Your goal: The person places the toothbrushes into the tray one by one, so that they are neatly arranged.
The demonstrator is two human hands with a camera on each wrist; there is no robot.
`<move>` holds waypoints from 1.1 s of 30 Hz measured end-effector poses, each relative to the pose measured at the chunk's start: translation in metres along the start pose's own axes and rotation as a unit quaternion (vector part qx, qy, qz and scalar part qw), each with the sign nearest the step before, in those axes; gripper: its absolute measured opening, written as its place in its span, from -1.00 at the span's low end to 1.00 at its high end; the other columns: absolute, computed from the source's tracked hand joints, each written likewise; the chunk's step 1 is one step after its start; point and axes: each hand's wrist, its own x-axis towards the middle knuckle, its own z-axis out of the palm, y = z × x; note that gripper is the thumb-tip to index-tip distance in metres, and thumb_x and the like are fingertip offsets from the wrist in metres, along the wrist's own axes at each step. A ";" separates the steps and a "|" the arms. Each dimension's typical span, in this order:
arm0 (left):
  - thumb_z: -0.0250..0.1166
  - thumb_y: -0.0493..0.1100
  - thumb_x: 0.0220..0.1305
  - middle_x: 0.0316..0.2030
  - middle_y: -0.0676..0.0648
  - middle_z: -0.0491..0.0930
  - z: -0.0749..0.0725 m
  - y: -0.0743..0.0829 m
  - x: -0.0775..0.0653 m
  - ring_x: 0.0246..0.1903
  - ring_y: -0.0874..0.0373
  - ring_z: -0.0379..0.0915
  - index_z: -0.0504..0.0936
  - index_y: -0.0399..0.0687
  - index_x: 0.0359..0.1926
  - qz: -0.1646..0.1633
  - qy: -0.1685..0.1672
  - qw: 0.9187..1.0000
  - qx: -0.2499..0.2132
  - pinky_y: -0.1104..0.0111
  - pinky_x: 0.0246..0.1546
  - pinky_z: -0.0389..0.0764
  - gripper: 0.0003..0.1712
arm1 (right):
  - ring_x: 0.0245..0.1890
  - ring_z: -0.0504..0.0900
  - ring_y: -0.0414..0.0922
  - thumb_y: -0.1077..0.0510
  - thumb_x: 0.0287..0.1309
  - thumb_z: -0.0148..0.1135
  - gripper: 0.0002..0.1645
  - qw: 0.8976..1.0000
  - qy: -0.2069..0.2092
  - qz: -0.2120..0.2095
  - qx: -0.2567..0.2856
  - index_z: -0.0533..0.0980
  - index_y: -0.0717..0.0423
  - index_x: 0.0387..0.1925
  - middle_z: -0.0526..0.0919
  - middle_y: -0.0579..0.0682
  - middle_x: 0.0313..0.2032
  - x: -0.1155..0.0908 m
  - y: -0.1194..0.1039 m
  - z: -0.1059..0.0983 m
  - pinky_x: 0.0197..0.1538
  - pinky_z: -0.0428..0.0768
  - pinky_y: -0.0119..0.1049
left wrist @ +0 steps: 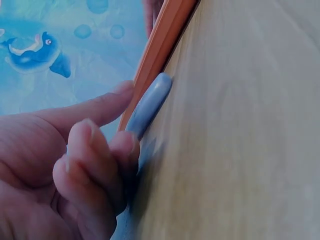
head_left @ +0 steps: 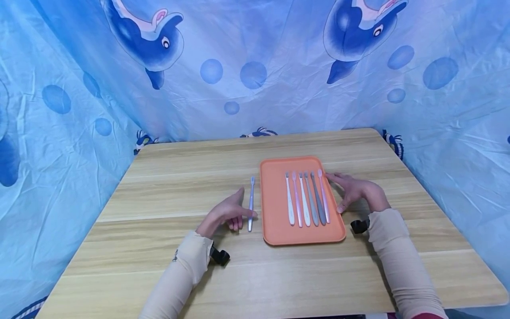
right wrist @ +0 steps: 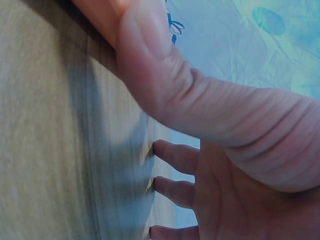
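Just left of the orange tray (head_left: 275,235), a blue toothbrush (head_left: 251,199) lies lengthwise on the table. My left hand (head_left: 229,212) is at this toothbrush, its thumb extended across the handle and its index finger to the left of it. In the left wrist view, the curled other fingers (left wrist: 90,165) are right beside the handle (left wrist: 152,102). My right hand (head_left: 358,191) is at the tray's right side, with thumb and fingers spread apart. Its thumb (right wrist: 145,65) meets the tray rim in the right wrist view, and the other fingertips reach down to the tabletop.
Several toothbrushes (head_left: 297,199) in white, pink and grey-blue lie side by side in the tray, heads pointing away. The wood-grain table (head_left: 159,199) extends around it. Behind the table hangs a blue curtain (head_left: 279,102) with dolphins.
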 end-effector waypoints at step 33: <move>0.29 -0.33 0.29 -0.75 -0.11 0.54 -0.001 -0.005 0.004 -0.87 0.20 0.42 -0.57 0.08 0.58 0.025 -0.009 0.999 -0.030 0.43 -0.88 0.48 0.28 | 0.49 -0.28 0.53 -0.20 -0.44 0.71 0.67 1.000 -0.003 0.006 0.005 -0.16 0.02 0.60 -0.25 0.43 0.54 0.000 -0.001 0.001 0.42 -0.01 0.58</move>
